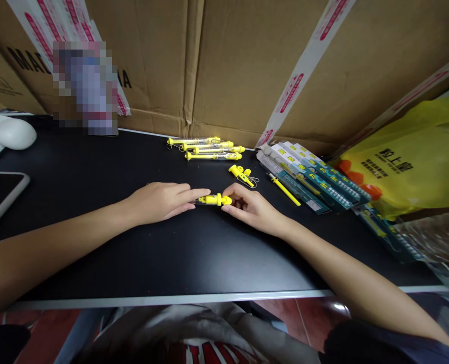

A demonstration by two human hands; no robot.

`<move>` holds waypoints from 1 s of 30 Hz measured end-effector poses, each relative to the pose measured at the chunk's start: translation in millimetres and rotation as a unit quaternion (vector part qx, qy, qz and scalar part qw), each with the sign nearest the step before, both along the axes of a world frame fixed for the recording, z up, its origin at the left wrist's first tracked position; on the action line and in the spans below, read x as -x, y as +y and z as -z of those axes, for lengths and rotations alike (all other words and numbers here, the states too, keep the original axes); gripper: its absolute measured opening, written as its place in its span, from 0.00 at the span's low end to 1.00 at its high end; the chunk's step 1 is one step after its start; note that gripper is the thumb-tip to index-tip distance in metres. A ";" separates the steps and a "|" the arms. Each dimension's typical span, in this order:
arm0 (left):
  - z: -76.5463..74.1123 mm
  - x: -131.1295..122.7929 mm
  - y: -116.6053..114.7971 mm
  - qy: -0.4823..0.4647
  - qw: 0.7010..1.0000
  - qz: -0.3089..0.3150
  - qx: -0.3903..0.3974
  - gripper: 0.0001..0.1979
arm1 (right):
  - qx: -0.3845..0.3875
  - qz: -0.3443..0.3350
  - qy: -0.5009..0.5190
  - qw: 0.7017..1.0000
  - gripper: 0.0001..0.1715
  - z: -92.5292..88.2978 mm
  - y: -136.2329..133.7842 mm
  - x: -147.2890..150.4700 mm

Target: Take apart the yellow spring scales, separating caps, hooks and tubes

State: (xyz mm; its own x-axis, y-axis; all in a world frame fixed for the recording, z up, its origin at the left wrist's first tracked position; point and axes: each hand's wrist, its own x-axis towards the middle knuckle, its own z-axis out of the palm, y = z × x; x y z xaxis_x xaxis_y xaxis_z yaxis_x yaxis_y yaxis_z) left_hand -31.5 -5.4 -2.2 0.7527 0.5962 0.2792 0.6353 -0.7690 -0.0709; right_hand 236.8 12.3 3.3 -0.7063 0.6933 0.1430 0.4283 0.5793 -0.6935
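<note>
Holding: the left hand and the right hand meet at the middle of the table on 1 small tube, which lies level, low over the black top, between the 2 sets of fingertips.
Left hand: palm down, fingers stretched out and close together, the tips closed over the tube's clear end.
Right hand: thumb and fingers pinched on the yellow cap end, the remaining fingers curled under.
Tube contents: too small to tell; only a clear body and a yellow fitting show.
Row of tubes: 4 finished tubes with yellow ends lie side by side near the back edge, yellowish inside, well apart from the hands.
Loose parts: a few yellow clips with wire loops lie just beyond the right hand; a yellow stick lies slanted to their right, beside the nearest packet.
Packets: a fan of flat green-and-white packets overlaps on the right, with yellow items sealed inside.
Yellow bag: slumped at the far right, printed with dark characters; orange shapes show through its side.
Clear bag: crumpled plastic below the yellow one; contents cannot be told.
Surface: matte black tabletop with a pale front edge; a dark-screened phone and a white rounded object sit on the left.
Room: taped cardboard boxes stand closed along the back, like a wall behind the table.
</note>
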 end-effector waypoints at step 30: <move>-0.6 -0.3 -0.2 0.003 1.000 0.001 0.005 0.20 | -0.091 0.057 -0.027 0.994 0.08 7.3 2.4 3.4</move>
State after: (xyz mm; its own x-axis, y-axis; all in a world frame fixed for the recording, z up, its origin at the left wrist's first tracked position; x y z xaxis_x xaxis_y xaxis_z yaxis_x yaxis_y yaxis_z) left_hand -31.2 -5.6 -1.6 0.7555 0.5973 0.2692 0.6335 -0.7708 -0.0675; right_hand 233.4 14.6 -4.0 -0.6343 0.7358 0.2374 0.5319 0.6381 -0.5567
